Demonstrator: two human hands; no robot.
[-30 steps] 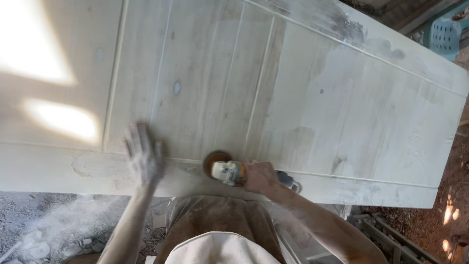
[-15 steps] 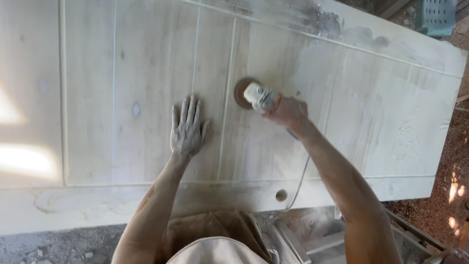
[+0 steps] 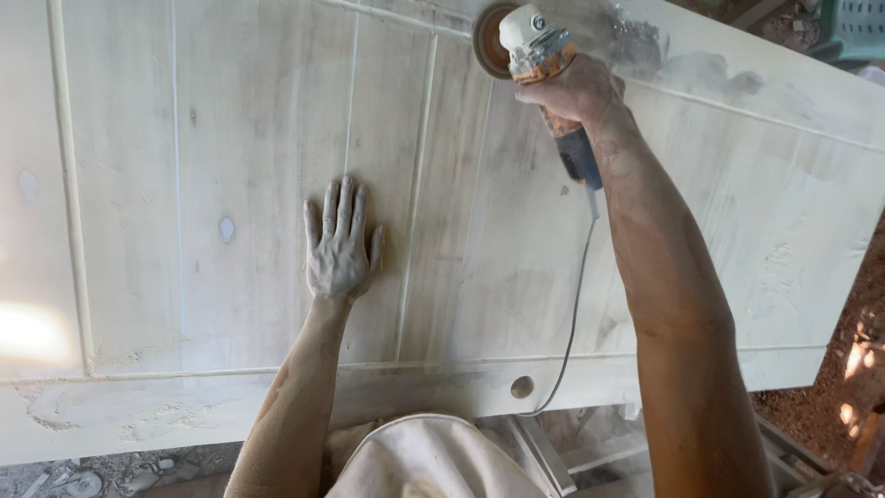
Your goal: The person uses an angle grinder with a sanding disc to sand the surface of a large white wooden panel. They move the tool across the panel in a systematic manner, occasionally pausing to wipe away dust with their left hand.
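I am mid-sanding the pale, dusty wooden panelled door. My right hand has its fingers wrapped round the orange-and-grey angle grinder at the door's far edge; my left hand lies flat, fingers spread, mid-door. The next pass needs steady, level pressure.

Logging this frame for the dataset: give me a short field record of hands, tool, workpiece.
left hand: left hand flat, fingers spread, on the door panel
right hand: right hand gripping the angle grinder
tool: sanding disc on the panel's far part, dust around it
cord: power cord trails back over the near edge
workpiece: pale, dusty, grooved, lying flat; round hole near its edge
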